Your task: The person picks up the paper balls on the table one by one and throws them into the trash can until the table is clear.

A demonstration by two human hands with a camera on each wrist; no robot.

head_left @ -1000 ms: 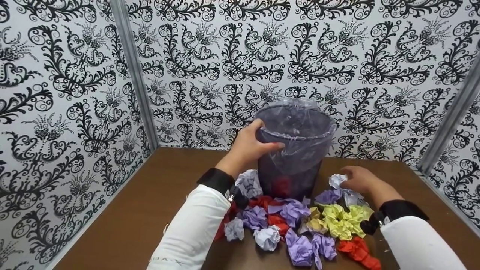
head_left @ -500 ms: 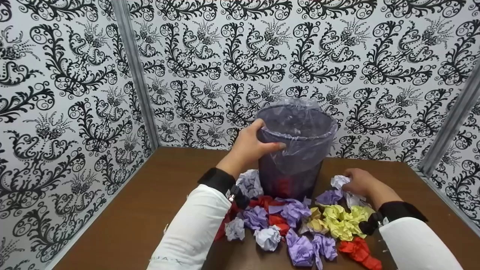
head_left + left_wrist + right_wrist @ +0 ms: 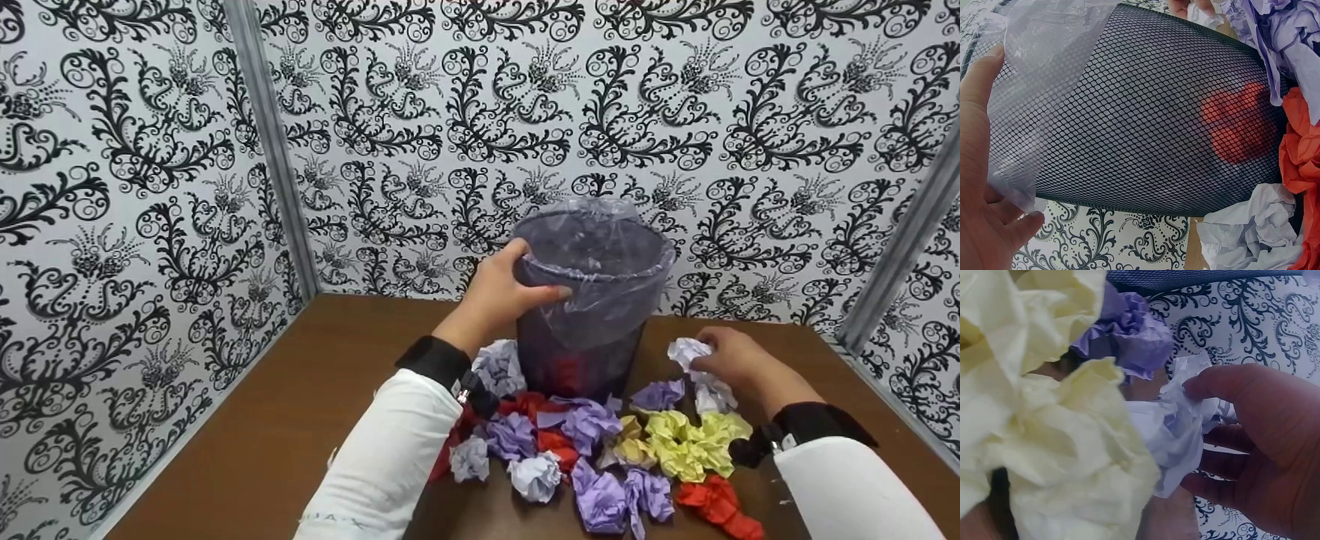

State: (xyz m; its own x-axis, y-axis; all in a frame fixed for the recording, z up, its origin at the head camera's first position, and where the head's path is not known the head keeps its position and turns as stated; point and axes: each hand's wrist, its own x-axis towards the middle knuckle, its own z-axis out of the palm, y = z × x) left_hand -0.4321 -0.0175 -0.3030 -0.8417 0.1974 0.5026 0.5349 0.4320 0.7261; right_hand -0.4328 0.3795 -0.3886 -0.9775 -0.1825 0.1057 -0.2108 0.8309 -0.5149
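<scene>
Hands at work on a brown wooden table (image 3: 300, 390) boxed in by black-and-white floral patterned walls (image 3: 135, 187). Your left hand (image 3: 499, 289) grasps the left rim of a black mesh wastebasket lined with a clear plastic bag (image 3: 592, 300), thumb over the near edge and fingers curled round the far side; the left wrist view shows the palm pressed against the liner where it folds over the mesh. The basket stands upright at the far middle of the table, with a red paper ball (image 3: 1238, 129) visible through the mesh near its bottom. Your right hand (image 3: 731, 360), to the right of the basket, pinches a white crumpled paper ball (image 3: 690, 351) between thumb and curled fingers, just above the table. Near you, in front of the basket, lies a heap of crumpled paper balls in purple, red, white and yellow (image 3: 600, 450), with the yellow ones (image 3: 1044, 439) just beside your right hand.
</scene>
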